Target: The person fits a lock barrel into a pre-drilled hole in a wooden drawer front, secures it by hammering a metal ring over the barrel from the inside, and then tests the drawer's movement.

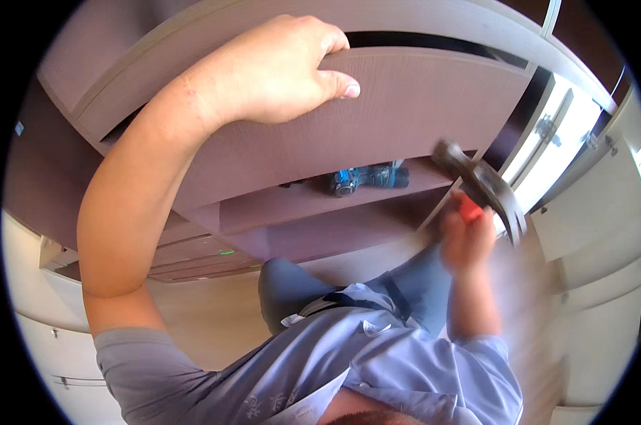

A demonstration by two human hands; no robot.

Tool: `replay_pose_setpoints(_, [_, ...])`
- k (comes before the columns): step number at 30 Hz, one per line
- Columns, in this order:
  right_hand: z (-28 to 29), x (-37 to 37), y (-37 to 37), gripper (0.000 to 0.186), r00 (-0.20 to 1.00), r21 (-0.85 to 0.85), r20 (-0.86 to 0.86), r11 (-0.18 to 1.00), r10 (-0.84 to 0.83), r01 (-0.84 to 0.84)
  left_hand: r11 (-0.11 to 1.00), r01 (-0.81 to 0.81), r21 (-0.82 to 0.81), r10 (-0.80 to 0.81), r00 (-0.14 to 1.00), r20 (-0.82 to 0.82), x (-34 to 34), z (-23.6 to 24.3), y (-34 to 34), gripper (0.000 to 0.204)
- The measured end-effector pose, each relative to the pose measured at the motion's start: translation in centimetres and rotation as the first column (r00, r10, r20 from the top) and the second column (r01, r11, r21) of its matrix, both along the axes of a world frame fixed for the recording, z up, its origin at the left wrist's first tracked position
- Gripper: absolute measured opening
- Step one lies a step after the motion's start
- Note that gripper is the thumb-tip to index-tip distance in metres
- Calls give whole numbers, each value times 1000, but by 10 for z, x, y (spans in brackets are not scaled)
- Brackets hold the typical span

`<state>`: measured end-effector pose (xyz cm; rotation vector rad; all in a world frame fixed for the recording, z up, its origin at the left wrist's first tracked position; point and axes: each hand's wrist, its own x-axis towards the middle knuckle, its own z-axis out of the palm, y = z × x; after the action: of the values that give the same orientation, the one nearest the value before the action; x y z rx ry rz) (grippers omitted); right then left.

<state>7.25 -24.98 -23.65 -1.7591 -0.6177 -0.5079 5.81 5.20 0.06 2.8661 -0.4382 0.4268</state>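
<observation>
One hand on a brown panel, the other on a hammer.

Head view: the left hand (278,71) is raised, arm bent, fingers hooked over the top edge of the brown wooden panel (405,106) and thumb pressed flat on its face. The right hand (466,237), blurred, has its fingers wrapped round the red grip of one hammer (483,188), whose dark head sits above the knuckles. One blue cordless drill (366,178) lies on the open shelf (278,205) below the left fingers.
</observation>
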Motion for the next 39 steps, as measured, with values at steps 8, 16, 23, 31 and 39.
replay_pose_setpoints(8, [34,10,70,14,921,-105,381,993,84,-47,990,-137,43,140,985,-100,-4,19,-18,38])
replay_pose_setpoints(16, [34,27,85,25,903,-152,427,988,47,21,976,-179,126,186,982,-44,-1,14,-33,31])
replay_pose_setpoints(23, [11,39,97,32,889,-126,455,984,-55,125,998,-51,33,52,998,-23,-8,8,-23,34])
replay_pose_setpoints(31, [24,32,111,31,814,-25,574,992,-88,124,994,-104,-28,100,987,-125,0,12,-18,30])
replay_pose_setpoints(39, [26,30,121,30,802,-7,584,988,-122,155,1000,-18,-9,18,1000,-1,-4,-2,-14,27])
